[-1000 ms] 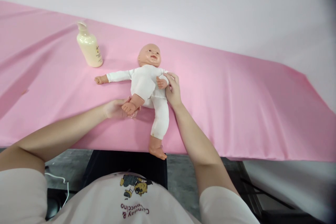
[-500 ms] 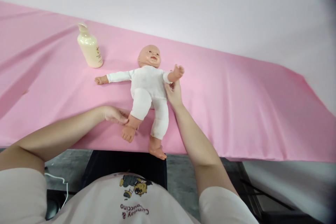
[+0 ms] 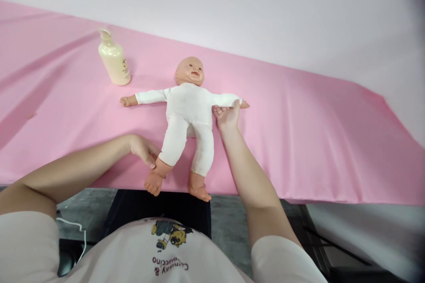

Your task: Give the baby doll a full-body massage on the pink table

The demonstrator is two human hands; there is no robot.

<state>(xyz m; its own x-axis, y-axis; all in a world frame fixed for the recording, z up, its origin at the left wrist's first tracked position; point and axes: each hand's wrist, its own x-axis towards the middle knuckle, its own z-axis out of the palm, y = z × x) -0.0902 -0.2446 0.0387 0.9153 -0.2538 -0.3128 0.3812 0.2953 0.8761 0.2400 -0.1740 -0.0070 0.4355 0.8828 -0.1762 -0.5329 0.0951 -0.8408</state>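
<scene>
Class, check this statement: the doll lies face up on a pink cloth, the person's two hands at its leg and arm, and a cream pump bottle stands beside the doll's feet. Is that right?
One detail is wrong. The head view shows the pump bottle up by the doll's head and outstretched arm, not its feet. The rest holds: face up on the pink cloth, left hand at a leg, right hand at an arm.

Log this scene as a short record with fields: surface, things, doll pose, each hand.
surface: table under a pink cloth
things: doll in white suit; cream pump bottle standing upright beyond the doll's outstretched arm
doll pose: on its back, arms spread out, legs straight, feet past the table edge
left hand: fingers at the doll's ankle, on the lower leg nearest it
right hand: under the doll's outstretched arm, thumb up against the sleeve
grip: whether either hand is closed on the doll cannot be told
</scene>
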